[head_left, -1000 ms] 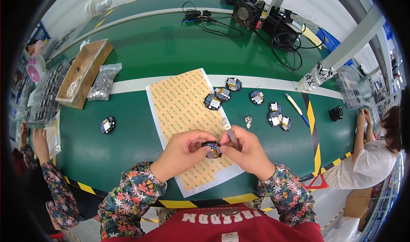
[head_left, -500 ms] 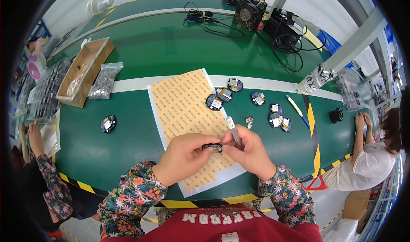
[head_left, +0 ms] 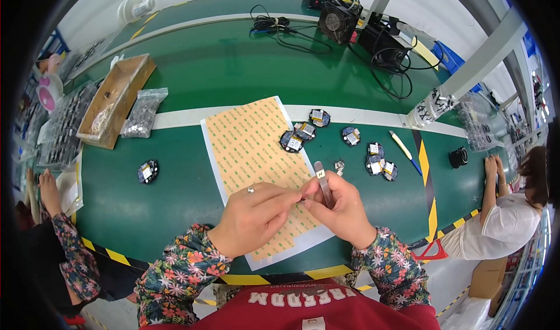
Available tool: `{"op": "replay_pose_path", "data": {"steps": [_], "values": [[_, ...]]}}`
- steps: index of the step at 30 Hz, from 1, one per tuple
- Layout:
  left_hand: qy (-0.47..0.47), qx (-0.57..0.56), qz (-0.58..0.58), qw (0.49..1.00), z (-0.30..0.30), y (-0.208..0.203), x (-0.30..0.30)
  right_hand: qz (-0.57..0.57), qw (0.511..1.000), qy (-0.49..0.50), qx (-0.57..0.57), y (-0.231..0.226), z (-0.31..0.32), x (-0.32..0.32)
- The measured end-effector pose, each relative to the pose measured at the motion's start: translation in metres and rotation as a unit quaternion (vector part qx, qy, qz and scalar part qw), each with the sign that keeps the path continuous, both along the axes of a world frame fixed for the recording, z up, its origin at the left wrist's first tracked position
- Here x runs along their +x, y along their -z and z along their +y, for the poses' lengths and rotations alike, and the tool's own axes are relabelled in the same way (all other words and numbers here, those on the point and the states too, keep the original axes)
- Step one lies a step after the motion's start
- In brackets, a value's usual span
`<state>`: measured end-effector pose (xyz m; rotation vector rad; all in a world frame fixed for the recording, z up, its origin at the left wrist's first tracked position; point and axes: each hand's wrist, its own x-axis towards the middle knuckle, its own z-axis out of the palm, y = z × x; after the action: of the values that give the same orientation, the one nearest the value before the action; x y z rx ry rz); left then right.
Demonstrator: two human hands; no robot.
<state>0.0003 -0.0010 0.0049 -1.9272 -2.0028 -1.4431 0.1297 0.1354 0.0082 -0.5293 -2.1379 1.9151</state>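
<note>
In the head view, your left hand (head_left: 252,218) is closing its fingers together, bent inward at the tips, and it is apparently pinching a small dark part (head_left: 301,201). Only a sliver of that part is showing where your two hands are meeting, above the tan sheet (head_left: 256,137) with green print; your fingers are hiding the rest, so its shape is impossible to tell. Your right hand (head_left: 345,212) is closing too: thumb and forefinger are coming together at the dark part, while grey metal tweezers (head_left: 323,184) are lying in the same grip, the visible end pointing up and away from you.

You seem to be in a fine fingertip step on this part, with the tweezers waiting rather than working. The next move is probably calling for a steady left grip and a small, light right-hand action, without the tweezers knocking the part.

On the green bench (head_left: 192,196), a group of round dark modules (head_left: 291,141) is lying by the sheet's upper right corner, and more are lying farther right. A lone module (head_left: 148,171) is resting well to your left. A small crumpled scrap (head_left: 339,167) is lying just beyond your right hand.
</note>
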Motion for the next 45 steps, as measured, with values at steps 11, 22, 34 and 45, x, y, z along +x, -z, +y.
{"op": "replay_pose_path", "data": {"steps": [11, 22, 34, 45], "values": [[0.037, -0.136, -0.621, 0.771, 0.005, 0.008, -0.011, 0.103, 0.982, 0.089, -0.131, 0.003, 0.015, 0.000], [0.056, -0.116, -0.656, 0.744, 0.004, 0.014, -0.016, 0.119, 0.977, 0.094, -0.151, 0.001, 0.018, 0.004], [0.038, -0.112, -0.704, 0.701, 0.004, 0.012, -0.015, 0.128, 0.984, 0.046, -0.116, 0.010, 0.008, 0.001], [0.080, -0.107, -0.698, 0.704, 0.003, 0.012, -0.013, -0.050, 0.998, -0.008, -0.032, 0.007, -0.003, -0.003]]}}
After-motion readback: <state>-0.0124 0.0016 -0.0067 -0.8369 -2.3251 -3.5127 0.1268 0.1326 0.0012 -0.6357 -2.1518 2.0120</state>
